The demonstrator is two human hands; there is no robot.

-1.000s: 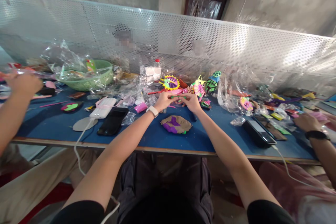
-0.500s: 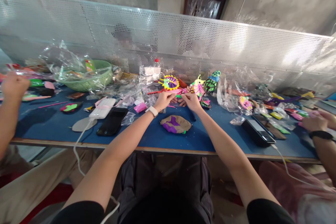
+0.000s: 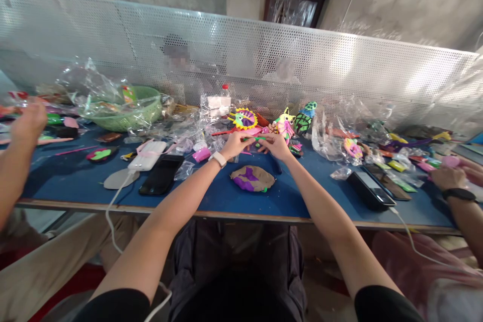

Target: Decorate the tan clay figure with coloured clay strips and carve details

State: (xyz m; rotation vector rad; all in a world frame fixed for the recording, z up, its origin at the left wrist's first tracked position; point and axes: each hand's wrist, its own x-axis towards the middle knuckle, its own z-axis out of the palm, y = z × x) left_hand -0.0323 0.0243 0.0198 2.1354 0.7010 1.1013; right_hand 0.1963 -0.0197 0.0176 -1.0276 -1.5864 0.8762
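Observation:
My left hand and my right hand meet over the far middle of the blue table. Both are closed in a pinch on a thin green strip stretched between them. A white watch sits on my left wrist. Just nearer to me lies a flat brown and purple clay piece. Behind my hands stand colourful clay figures: a yellow and purple flower, a pink and yellow figure and a green turtle-like one.
A black phone and a white power bank with cable lie left. A green basket under clear plastic sits far left. Another phone lies right. Other people's hands work at both table ends. A perforated metal screen backs the table.
My hands have stayed together, shifting slightly and drawing the green strip out between them. The person on the left moved a hand about; the hand on the right shifted a little.

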